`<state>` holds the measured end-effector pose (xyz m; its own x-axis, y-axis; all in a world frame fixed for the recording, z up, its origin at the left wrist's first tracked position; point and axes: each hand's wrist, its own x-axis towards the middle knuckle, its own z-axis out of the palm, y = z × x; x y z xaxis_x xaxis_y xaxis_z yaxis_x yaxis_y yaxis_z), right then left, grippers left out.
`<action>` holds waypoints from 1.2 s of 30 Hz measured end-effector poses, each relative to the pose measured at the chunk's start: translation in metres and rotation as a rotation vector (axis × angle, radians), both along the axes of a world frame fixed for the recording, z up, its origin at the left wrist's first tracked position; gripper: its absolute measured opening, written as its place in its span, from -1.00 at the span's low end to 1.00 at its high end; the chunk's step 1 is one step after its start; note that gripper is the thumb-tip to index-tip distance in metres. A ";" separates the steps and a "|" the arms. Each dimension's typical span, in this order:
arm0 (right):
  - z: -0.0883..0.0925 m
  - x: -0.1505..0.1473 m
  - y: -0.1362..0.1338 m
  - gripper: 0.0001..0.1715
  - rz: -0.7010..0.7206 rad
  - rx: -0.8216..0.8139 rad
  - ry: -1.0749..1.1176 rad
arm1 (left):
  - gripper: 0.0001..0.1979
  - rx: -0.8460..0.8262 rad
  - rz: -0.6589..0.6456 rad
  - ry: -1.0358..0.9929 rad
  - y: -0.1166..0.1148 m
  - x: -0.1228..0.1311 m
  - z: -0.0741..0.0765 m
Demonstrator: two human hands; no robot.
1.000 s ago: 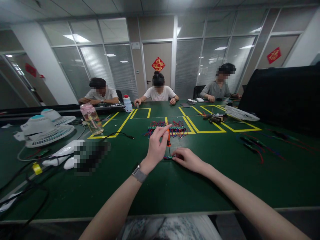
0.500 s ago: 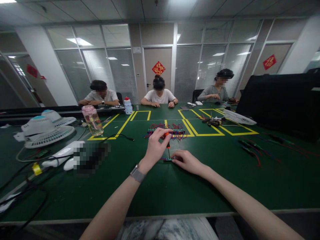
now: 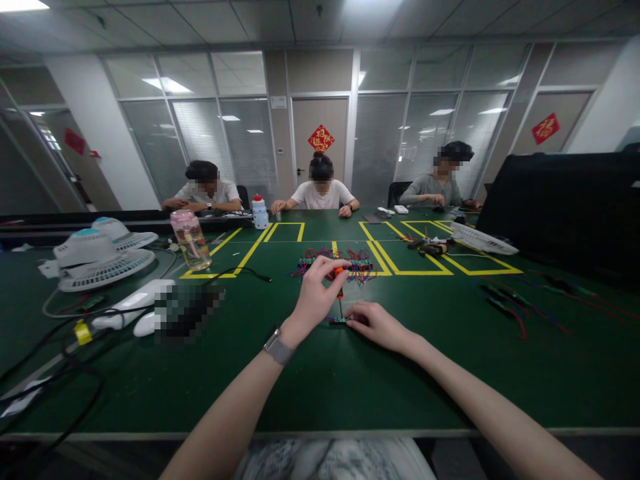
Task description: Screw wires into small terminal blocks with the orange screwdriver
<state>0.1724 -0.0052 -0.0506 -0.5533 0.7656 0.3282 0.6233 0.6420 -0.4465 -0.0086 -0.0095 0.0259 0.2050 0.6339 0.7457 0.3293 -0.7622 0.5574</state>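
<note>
My left hand (image 3: 319,285) grips the orange-and-black handle of a screwdriver (image 3: 341,292) between thumb and fingers. The shaft stands nearly upright, its tip down at a small green circuit board (image 3: 339,321) on the table. Pinched at the board's right end are the fingers of my right hand (image 3: 376,325), which partly hide it. A thin wire leaves the board on its left. Just beyond my hands lies a row of several green boards with red and blue wires (image 3: 361,264), partly covered by my left hand.
On the left are white fans (image 3: 107,267), a pink-lidded bottle (image 3: 191,241), a white power strip (image 3: 134,303) and black cables. More wired boards (image 3: 501,295) lie right, below pliers (image 3: 434,248) and a white keyboard (image 3: 483,238). Three people sit across the green table (image 3: 300,400).
The view has shifted slightly. My left hand keeps the screwdriver on the board, its fingers slightly changed around the handle. Across the table, the middle person's arm has reached toward a small container.
</note>
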 end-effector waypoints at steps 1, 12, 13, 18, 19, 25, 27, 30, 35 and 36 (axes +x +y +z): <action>0.000 0.000 0.000 -0.85 0.000 0.000 -0.001 | -0.80 -0.011 -0.002 -0.004 -0.001 0.000 0.000; -0.001 0.000 0.001 -0.86 0.009 -0.008 0.006 | -0.83 0.022 -0.008 -0.017 0.002 0.001 -0.003; -0.001 0.000 0.001 -0.86 0.011 -0.008 0.006 | -0.83 0.014 0.002 -0.023 0.002 0.001 -0.004; -0.001 0.000 0.001 -0.87 0.014 -0.003 -0.002 | -0.71 -0.013 -0.056 -0.045 0.001 0.002 -0.004; -0.001 0.000 0.001 -0.87 0.013 -0.003 -0.003 | -0.71 -0.013 -0.063 -0.042 0.000 0.003 -0.005; 0.000 0.000 0.000 -0.87 0.008 -0.011 -0.002 | -0.82 0.004 0.001 -0.030 -0.001 0.005 -0.007; 0.001 0.000 0.000 -0.86 0.011 -0.011 -0.004 | -0.79 0.002 0.018 -0.030 -0.001 0.005 -0.007; 0.002 -0.001 0.000 -0.87 0.010 -0.009 -0.005 | -0.70 0.000 -0.016 -0.039 -0.001 0.005 -0.008; 0.003 0.000 -0.001 -0.86 0.008 -0.012 -0.003 | -0.67 -0.040 -0.020 -0.066 0.003 0.005 -0.010; 0.003 0.000 -0.001 -0.86 0.006 -0.015 -0.002 | -0.69 -0.032 -0.003 -0.073 0.004 0.004 -0.010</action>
